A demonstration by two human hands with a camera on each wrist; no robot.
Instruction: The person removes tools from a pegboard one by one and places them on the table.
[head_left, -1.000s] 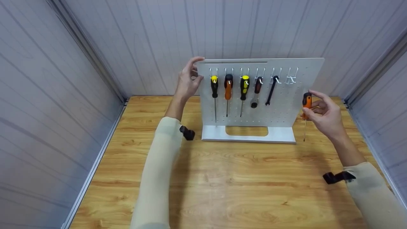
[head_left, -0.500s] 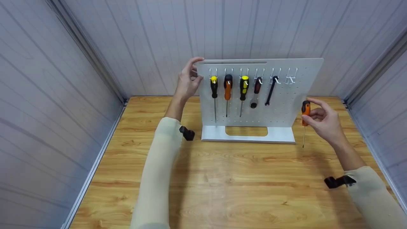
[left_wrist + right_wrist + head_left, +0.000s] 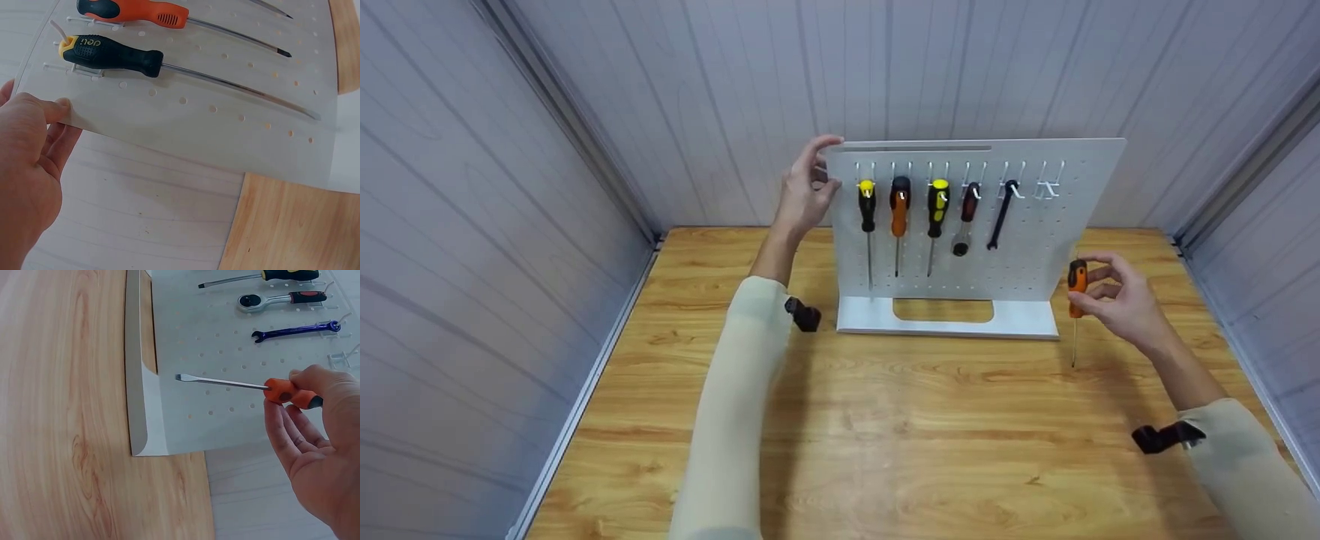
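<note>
The fingers [image 3: 284,433] of the right hand [image 3: 1129,307] are pinched with the thumb round the handle of an orange-and-black screwdriver [image 3: 1078,277], which is held, blade downward, just to the right of the pegboard [image 3: 1035,255]. How far its tip is raised from the table [image 3: 885,435] is hard to judge from above. By the left hand [image 3: 804,195], the pegboard is gripped at its upper left corner, with the thumb laid on the front face and the forefinger set at the top edge. Along the upper part of the pegboard, from left to right, a yellow-capped screwdriver [image 3: 867,208], a black-topped orange screwdriver [image 3: 899,217], a yellow-and-black screwdriver [image 3: 937,214], a ratchet [image 3: 970,206] and a dark blue wrench [image 3: 1001,217] are hung. Near the pegboard's right edge, a bare hook [image 3: 1046,190] is mounted. Behind the pegboard, a pale panelled wall [image 3: 960,75] is seen.
</note>
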